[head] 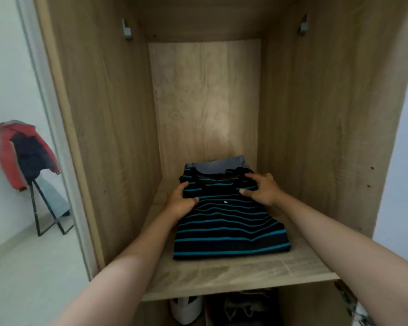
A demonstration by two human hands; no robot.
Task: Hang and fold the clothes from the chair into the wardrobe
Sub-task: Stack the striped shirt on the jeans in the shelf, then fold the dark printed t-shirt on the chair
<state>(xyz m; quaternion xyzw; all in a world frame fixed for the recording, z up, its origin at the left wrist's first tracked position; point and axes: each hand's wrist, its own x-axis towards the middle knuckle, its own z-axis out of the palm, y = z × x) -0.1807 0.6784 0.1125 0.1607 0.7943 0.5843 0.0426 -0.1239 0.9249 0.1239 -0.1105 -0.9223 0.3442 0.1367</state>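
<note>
Folded striped shirt (231,222), dark with teal bands, lying flat on the wardrobe shelf (222,276) at lower centre of the frame. Beneath its far end, a grey-blue folded garment (218,164) poking out toward the back panel. Left hand (180,202) at the shirt's left edge near the collar, fingers curled round the fabric, thumb on top. Right hand (260,188) on the collar's right side, fingers spread and bent, pressing down, possibly pinching the cloth. At mid left, a red jacket (7,158) draped with dark clothing over a chair (46,208). Below the shelf, white and dark items, too dim to name.
</note>
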